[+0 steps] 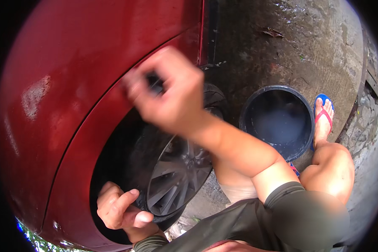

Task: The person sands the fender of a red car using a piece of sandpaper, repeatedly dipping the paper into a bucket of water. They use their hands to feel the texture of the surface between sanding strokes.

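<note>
A: Which object dominated the view, and where did it lie?

B: A red car (96, 63), occupying the left of the field — its body panel was glossy, deep red and curved, crossed obliquely by a narrow dark seam (63, 157). A chalky pale patch (35, 97) marked the panel left of that seam, with a fainter streak (11, 136) below it.

A: And the lower part of the car?

B: There the red edge curved round a dark wheel arch (113, 155), within which stood a wheel (182, 178) with grey spokes.

A: How were the hands disposed?

B: The right hand (170, 90) appeared over the panel near the seam, blurred, its fingers bent toward the thumb. A black patch showed inside that curl; whether it was a held object or merely the dark background could not be told, nor could contact with the paint. The left hand (121, 208) lay before the arch, fingers loosely bent, thumb apart from the index finger, with nothing visible in its grasp.

A: What stood nearby?

B: A dark round bucket (278, 87) of cloudy liquid (279, 124) — on wet ground (260, 50), beside a foot (322, 124) in a blue sandal (317, 99)
</note>
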A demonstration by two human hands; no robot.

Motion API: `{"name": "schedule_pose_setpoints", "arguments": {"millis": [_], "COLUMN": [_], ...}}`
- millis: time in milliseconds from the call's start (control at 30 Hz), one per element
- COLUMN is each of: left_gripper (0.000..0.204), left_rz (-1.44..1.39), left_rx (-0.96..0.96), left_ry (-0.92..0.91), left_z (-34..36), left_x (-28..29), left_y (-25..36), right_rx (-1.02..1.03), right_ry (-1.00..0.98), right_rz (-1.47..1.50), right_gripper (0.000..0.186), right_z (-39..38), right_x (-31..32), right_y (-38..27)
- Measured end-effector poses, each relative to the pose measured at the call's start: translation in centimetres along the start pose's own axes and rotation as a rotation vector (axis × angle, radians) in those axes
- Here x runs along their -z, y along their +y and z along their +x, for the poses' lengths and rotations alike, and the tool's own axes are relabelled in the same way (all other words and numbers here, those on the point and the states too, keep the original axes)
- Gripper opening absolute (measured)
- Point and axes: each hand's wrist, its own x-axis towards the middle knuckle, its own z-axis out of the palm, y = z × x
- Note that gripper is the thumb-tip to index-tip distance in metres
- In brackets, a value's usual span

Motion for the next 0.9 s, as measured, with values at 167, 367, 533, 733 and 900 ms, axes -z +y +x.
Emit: {"name": "schedule_pose_setpoints", "arguments": {"millis": [167, 367, 533, 733, 900], "left_gripper": [0.073, 0.072, 0.072, 0.071, 0.07], "left_rz": [-0.006, -0.009, 0.041, 0.029, 0.02], "left_rx": [0.036, 0.034, 0.015, 0.035, 0.039], "left_ry": [0.072, 0.003, 0.041, 0.074, -0.005], "left_z": [0.0, -0.4, 0.3, 0.4, -0.1], "left_x": [-1.1, -1.3, -0.2, -0.2, 0.1], "left_y": [0.6, 0.0, 0.7, 0.5, 0.1], "right_rx": [-0.166, 0.178, 0.071, -0.327, 0.066], "right_ry": [0.112, 0.043, 0.092, 0.139, -0.031], "right_rz": [-0.188, -0.116, -0.179, -0.123, -0.074], "right_gripper": [0.015, 0.016, 0.017, 0.015, 0.016], "right_z": [2.5, 0.5, 1.2, 2.1, -0.1], "right_x": [5.0, 1.8, 1.5, 3.8, 0.5], "right_y": [6.5, 3.2, 3.1, 5.4, 0.0]}}
